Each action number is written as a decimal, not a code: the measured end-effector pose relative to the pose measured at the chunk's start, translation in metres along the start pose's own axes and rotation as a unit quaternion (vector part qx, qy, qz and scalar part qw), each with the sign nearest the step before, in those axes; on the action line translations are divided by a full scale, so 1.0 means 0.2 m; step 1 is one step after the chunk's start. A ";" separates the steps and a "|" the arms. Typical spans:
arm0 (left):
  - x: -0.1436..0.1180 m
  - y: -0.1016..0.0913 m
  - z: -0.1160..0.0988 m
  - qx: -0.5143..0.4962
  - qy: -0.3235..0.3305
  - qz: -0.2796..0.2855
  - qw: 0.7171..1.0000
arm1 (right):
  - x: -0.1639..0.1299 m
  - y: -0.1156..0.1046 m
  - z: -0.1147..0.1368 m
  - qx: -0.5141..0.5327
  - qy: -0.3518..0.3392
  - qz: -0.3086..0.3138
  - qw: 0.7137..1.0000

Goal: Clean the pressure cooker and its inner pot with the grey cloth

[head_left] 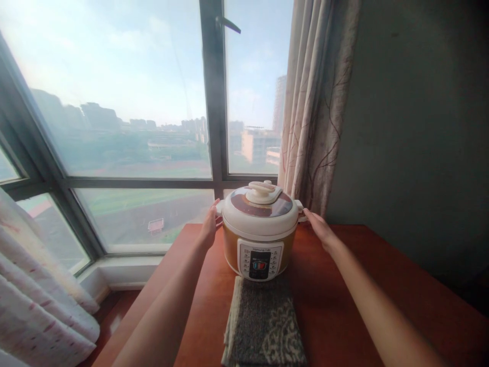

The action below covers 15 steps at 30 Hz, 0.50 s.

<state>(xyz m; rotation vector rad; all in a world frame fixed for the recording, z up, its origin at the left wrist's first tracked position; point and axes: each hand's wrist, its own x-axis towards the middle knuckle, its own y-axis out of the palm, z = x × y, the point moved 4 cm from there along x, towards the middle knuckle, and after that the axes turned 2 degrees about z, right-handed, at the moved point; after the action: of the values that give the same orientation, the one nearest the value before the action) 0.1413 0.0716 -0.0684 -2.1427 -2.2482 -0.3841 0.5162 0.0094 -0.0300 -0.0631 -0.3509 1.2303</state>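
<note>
The cooker (260,232) sits on the surface (382,285) between both hands. Left hand (210,224) touches its 9 o'clock side, right hand (320,228) its 3 o'clock handle, fingers open, equally near.

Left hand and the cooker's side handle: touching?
Touching. The head view shows the left hand pressed against the cooker at its side handle, with no gap visible.

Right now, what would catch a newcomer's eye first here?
The pressure cooker at the far middle of the red-brown table, with the left hand and right hand at its side handles. A grey patterned cloth lies before it, and a big window shows the city behind.
</note>
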 end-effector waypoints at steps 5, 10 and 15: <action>-0.02 0.00 -0.01 0.000 -0.002 0.021 1.000 | -0.02 0.05 -0.03 0.199 0.131 0.061 0.969; -0.04 0.05 -0.01 -0.039 0.003 0.030 0.999 | 0.02 0.03 -0.05 0.230 0.124 0.031 0.965; -0.05 0.16 0.03 -0.047 -0.014 0.030 0.998 | 0.08 -0.06 -0.07 0.233 0.099 -0.009 0.967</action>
<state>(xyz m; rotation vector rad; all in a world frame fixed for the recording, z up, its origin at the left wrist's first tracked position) 0.1753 0.0632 -0.0699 -2.2672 -2.2177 -0.4720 0.5358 0.0214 -0.0373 0.2203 0.1168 1.2501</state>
